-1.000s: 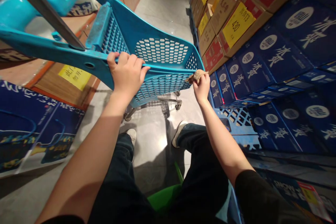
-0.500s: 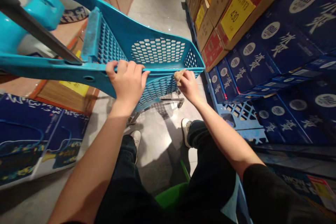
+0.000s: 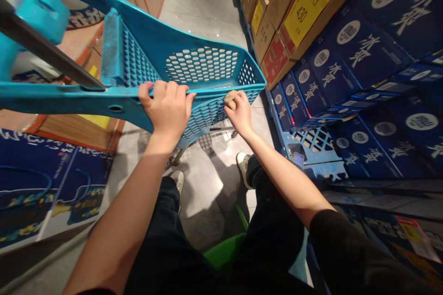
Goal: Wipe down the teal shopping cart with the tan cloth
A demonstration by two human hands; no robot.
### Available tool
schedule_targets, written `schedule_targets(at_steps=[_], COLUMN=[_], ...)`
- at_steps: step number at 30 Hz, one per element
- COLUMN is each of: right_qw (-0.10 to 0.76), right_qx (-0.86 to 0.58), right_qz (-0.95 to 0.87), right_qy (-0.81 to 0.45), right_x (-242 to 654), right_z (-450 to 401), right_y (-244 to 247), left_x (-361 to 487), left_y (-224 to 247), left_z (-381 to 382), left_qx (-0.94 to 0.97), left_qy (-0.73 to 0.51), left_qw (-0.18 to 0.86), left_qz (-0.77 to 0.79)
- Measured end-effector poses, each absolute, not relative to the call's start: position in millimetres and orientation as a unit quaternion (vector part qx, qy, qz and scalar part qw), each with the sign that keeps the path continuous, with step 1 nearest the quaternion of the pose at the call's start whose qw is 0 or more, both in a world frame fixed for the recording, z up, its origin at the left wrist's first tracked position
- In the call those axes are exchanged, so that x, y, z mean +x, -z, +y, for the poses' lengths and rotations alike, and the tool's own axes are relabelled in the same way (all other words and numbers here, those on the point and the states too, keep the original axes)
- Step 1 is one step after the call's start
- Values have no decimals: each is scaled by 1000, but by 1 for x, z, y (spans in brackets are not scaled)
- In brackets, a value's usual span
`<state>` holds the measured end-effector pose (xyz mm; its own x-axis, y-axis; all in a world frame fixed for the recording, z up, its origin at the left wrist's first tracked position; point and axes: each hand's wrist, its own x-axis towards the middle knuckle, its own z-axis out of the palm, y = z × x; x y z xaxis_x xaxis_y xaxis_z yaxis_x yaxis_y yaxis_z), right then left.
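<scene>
A blue plastic shopping cart stands in front of me, its basket with mesh sides. My left hand is closed over the near rim, fingers hooked over the top edge. Pinched in my right hand is a crumpled tan cloth, which lies against the outer mesh of the near side, just below the rim and close to the narrow end. How firmly it presses there I cannot tell.
Blue cartons are stacked on a blue plastic pallet at right, where a phone lies. Brown boxes with yellow price signs stand behind them. Blue gift boxes stand at left. A green plastic object is beneath me.
My right hand and the cloth have shifted slightly left along the near side of the cart. My left hand keeps its hold on the rim. The view has moved a little.
</scene>
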<state>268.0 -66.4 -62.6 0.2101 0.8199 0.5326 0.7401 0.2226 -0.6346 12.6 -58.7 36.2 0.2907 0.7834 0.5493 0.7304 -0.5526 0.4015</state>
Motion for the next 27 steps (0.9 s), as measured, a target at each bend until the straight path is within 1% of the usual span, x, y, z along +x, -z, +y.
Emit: schedule_targets(at_steps=[2,5,10,14,18,21,27], right_qw=[466,463,515,539,556,524,379], right_qx=[-610,-612,-623,-648,-670,-676,-603], right_qz=[-639,-639,-588,-536,-491,-517,-701], right_qy=[-51,-48,-41,-42,-28,-29,-30], right_x=[264,283,307,294,262,240,242], right_z=[-65,-64,-62,-54,-48,-51,-67], right_y=[64,66,75,83,88,91,83], left_x=[10,5,2,6,12,13,1], left_y=[-40,-46,-53,-52,-51,-53,-53], left_z=[-58,-57,-57,-57,-58,-60,-63], left_qx=[802,797,792,792,788,786,800], left_qy=[-358,-358,-367,-376,-388,-383,-360], left_qw=[47,68,102,114,108,113,115], left_qz=[477,482,478,468,465,472,466])
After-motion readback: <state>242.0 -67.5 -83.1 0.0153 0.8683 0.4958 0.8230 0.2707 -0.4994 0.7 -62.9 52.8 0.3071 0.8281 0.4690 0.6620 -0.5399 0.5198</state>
